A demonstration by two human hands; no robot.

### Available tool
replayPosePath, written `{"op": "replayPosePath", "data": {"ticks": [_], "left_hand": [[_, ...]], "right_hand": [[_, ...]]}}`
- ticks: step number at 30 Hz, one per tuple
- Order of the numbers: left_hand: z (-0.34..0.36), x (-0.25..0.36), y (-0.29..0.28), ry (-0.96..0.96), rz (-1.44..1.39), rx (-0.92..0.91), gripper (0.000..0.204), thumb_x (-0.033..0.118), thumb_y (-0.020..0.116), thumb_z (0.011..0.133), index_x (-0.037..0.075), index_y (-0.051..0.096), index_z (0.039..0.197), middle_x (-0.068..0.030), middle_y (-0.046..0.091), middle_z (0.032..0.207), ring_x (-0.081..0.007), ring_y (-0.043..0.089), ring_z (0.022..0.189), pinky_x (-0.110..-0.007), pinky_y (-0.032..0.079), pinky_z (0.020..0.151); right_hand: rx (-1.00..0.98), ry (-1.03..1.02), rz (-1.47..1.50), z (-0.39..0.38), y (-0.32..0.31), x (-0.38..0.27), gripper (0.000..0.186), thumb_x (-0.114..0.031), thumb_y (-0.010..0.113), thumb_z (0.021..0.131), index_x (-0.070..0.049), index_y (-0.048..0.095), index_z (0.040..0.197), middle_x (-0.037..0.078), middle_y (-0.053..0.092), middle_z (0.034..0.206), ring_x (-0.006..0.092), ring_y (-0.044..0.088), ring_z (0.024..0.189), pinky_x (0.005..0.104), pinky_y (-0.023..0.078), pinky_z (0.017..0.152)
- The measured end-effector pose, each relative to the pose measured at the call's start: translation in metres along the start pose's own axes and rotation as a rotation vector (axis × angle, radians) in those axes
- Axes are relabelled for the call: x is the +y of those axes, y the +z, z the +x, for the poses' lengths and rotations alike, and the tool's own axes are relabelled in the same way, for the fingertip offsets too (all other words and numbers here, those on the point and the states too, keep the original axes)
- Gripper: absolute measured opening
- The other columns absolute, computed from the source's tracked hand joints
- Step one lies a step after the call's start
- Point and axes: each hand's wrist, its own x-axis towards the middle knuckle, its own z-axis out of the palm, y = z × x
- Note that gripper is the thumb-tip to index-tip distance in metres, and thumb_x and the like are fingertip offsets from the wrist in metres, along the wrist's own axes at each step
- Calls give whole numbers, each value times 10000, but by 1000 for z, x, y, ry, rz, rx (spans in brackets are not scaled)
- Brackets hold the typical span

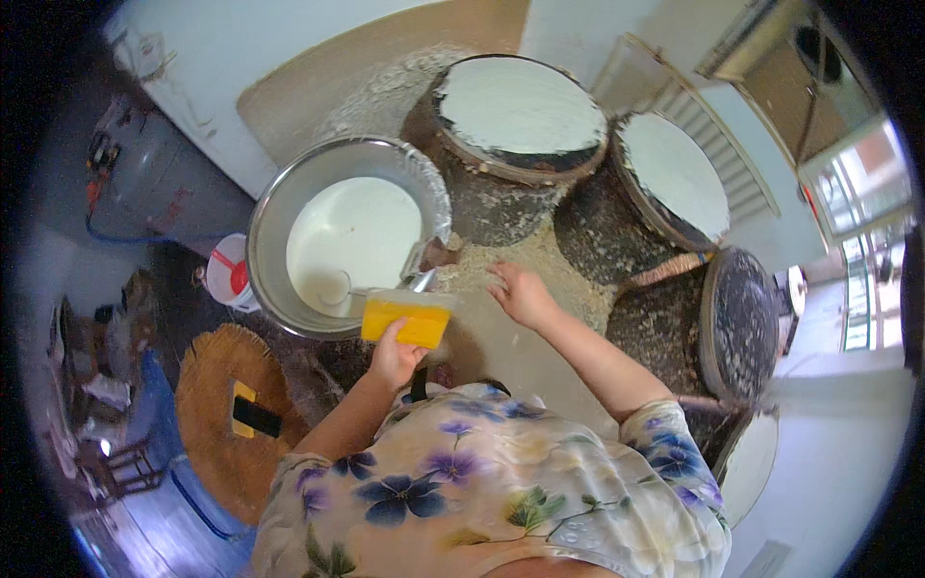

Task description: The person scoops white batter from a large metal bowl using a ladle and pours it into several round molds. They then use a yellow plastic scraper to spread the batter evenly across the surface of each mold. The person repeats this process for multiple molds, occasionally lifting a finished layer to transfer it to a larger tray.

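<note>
In my left hand (393, 361) is a yellow rectangular scraper (405, 321) with a pale upper edge, raised at the near rim of a large metal pot (275, 289). White batter (361, 226) partly fills the pot, and a ladle (335, 291) rests in it with its handle toward the right rim. My right hand (523, 294) hangs right of the pot, its fingers loosely bent and apart, with nothing seen in them. Beyond it, a round griddle (520, 106) is spread with white batter. Another batter-covered griddle (674, 173) stands to its right.
A bare dark round griddle (747, 323) stands at right, and a white-topped one (752, 467) lies lower right. Left of the pot are a white bucket (220, 284) with a red scoop (238, 277) and a grey cylinder (154, 173). A round wooden block (217, 385) holds a black-and-yellow object (256, 416).
</note>
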Motion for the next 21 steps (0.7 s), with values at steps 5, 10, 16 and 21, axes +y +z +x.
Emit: {"op": "replayPosePath", "data": {"ticks": [5, 10, 16, 21], "left_hand": [[43, 0, -42, -80, -355, -25, 393, 269, 427, 829, 25, 441, 1136, -138, 497, 1147, -281, 480, 1054, -422, 360, 915], [85, -12, -33, 48, -492, -93, 402, 288, 443, 812, 24, 458, 1115, -137, 542, 1046, -283, 522, 953, -419, 408, 850], [67, 18, -47, 266, -453, 469, 275, 256, 532, 782, 74, 484, 984, -52, 536, 790, -128, 478, 628, -243, 409, 506], [30, 13, -66, 299, 198, 731, 310, 239, 577, 764, 59, 497, 1003, -62, 565, 797, -168, 512, 633, -271, 426, 534]], "right_hand": [[-314, -45, -313, 113, 48, 23, 214, -154, 570, 735, 12, 546, 868, 201, 569, 969, 336, 551, 895, 390, 460, 727], [-878, -27, -437, 164, 102, 31, 354, -194, 617, 675, 2, 529, 956, 195, 580, 939, 322, 566, 884, 394, 471, 701], [-991, -168, -449, 183, 116, 35, 639, -113, 647, 618, -40, 365, 1186, 189, 588, 917, 316, 570, 883, 405, 469, 709], [-834, -87, -450, 225, 123, 51, 600, -101, 639, 624, -22, 386, 1162, 194, 599, 853, 326, 584, 836, 404, 473, 696]]}}
